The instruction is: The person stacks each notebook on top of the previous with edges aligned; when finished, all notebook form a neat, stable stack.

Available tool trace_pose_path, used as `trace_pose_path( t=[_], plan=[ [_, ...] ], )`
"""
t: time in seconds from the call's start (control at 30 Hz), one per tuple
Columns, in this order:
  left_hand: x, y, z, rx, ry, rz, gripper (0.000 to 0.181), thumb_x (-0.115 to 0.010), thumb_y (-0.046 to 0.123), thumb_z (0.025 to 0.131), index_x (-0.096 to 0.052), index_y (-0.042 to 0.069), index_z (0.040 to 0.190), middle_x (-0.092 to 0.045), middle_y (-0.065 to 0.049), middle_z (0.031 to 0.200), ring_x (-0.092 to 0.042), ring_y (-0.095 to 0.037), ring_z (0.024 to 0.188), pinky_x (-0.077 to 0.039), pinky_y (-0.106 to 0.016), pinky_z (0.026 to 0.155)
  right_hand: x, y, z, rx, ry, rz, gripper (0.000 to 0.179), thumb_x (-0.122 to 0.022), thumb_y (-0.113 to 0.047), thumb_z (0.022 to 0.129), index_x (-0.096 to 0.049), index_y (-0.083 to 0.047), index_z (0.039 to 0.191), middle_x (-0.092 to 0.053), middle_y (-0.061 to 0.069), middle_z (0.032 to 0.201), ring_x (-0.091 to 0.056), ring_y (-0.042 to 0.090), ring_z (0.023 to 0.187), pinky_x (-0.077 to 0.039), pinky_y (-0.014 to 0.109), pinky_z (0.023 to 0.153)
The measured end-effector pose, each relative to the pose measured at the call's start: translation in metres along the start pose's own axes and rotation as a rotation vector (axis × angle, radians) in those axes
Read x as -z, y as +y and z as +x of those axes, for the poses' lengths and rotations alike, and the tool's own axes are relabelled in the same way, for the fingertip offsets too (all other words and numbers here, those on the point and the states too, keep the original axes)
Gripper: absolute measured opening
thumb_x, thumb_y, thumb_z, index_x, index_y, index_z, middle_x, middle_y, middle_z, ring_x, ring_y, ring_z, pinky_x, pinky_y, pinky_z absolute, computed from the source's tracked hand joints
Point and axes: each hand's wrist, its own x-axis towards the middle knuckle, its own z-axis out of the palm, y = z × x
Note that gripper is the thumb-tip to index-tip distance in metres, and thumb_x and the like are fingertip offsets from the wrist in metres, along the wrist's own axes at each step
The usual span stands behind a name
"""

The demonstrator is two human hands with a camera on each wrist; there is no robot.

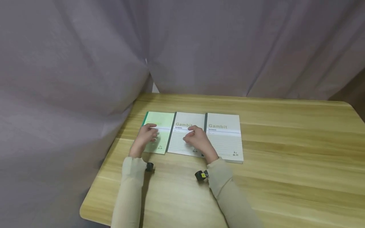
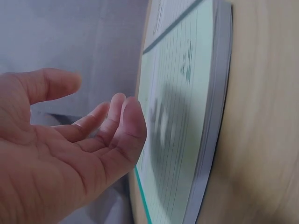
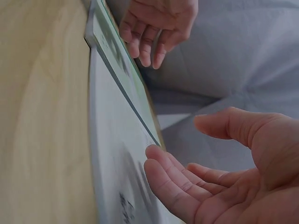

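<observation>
Your left sleeve (image 1: 127,193) and right sleeve (image 1: 231,193), both pale, come up from the bottom edge, forearms angled towards each other. Behind everything hangs a grey curtain (image 1: 199,47), and before it stands your wood-grain table (image 1: 299,142). On it, in a side-by-side row near the far left corner, lie a green notebook (image 1: 163,139), a middle notebook (image 1: 178,141) with a white cover and a right notebook (image 1: 225,141), also white.

Your left hand (image 1: 146,136) is over the green notebook, palm turned inward, fingers loosely bent and thumb well apart from them; it holds nothing. Your right hand (image 1: 200,141) slants up and leftward over the middle notebook, its thumb likewise apart from softly bent fingers, grip slack with nothing in it. Whether any fingertip brushes a cover is hard to tell from these angles. Beside your wrists sit a black left camera (image 1: 149,167) and a black right camera (image 1: 200,176), the latter bearing a yellow tag (image 1: 203,175).
</observation>
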Motion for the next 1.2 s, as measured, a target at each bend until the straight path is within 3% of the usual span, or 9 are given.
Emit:
trace_pose_path(
  t=[0.17,0.33,0.53,0.67,0.83,1.0,1.2],
  plan=[
    [0.014,-0.005,-0.003,0.015,0.009,0.005,0.047,-0.048,0.009,0.102,-0.042,-0.013,0.143,-0.055,-0.032,0.129,-0.056,-0.039,0.111,-0.053,-0.041,0.088,-0.015,-0.002,0.001,0.016,-0.019,0.0,0.056,-0.07,-0.013,0.089,-0.051,0.005,0.138,-0.07,0.016,0.11,-0.07,0.023,0.084,-0.056,0.037,0.077],
    [0.027,-0.01,-0.008,0.034,0.041,-0.011,0.048,-0.047,0.01,0.102,-0.042,-0.011,0.144,-0.053,-0.029,0.131,-0.053,-0.036,0.113,-0.051,-0.041,0.09,-0.028,-0.005,0.002,0.029,-0.045,0.003,0.057,-0.07,-0.011,0.087,-0.051,0.006,0.138,-0.07,0.015,0.109,-0.07,0.021,0.083,-0.055,0.037,0.082],
    [0.036,-0.015,-0.012,0.051,0.075,-0.014,0.049,-0.048,0.011,0.102,-0.042,-0.01,0.146,-0.052,-0.028,0.132,-0.052,-0.034,0.112,-0.051,-0.041,0.091,-0.039,-0.007,0.001,0.056,-0.058,-0.001,0.056,-0.069,-0.01,0.086,-0.051,0.008,0.137,-0.07,0.017,0.108,-0.07,0.023,0.085,-0.055,0.038,0.084],
    [0.04,-0.018,-0.011,0.048,0.095,0.011,0.049,-0.048,0.01,0.102,-0.042,-0.011,0.146,-0.048,-0.03,0.138,-0.049,-0.038,0.12,-0.047,-0.044,0.098,-0.043,-0.008,0.0,0.06,-0.052,-0.007,0.056,-0.068,-0.01,0.087,-0.051,0.007,0.138,-0.069,0.019,0.111,-0.07,0.025,0.086,-0.055,0.041,0.087],
    [0.049,-0.025,-0.008,0.061,0.122,0.072,0.047,-0.047,0.011,0.102,-0.044,-0.013,0.143,-0.046,-0.031,0.142,-0.045,-0.039,0.127,-0.039,-0.047,0.107,-0.05,-0.01,-0.001,0.073,-0.08,-0.026,0.059,-0.069,-0.013,0.089,-0.048,0.006,0.141,-0.066,0.022,0.12,-0.069,0.031,0.099,-0.053,0.044,0.095],
    [0.051,-0.026,-0.004,0.078,0.11,0.085,0.049,-0.046,0.012,0.101,-0.043,-0.011,0.144,-0.046,-0.031,0.142,-0.045,-0.039,0.127,-0.041,-0.048,0.105,-0.052,-0.013,-0.001,0.093,-0.093,-0.045,0.06,-0.071,-0.013,0.089,-0.047,0.005,0.141,-0.064,0.024,0.126,-0.061,0.038,0.118,-0.048,0.047,0.102],
    [0.049,-0.025,-0.002,0.069,0.104,0.136,0.048,-0.048,0.008,0.1,-0.044,-0.013,0.144,-0.047,-0.033,0.143,-0.047,-0.042,0.13,-0.041,-0.049,0.108,-0.054,-0.014,-0.005,0.102,-0.124,-0.056,0.066,-0.071,-0.011,0.088,-0.043,0.004,0.146,-0.06,0.024,0.134,-0.058,0.038,0.122,-0.046,0.046,0.104]
  ],
)
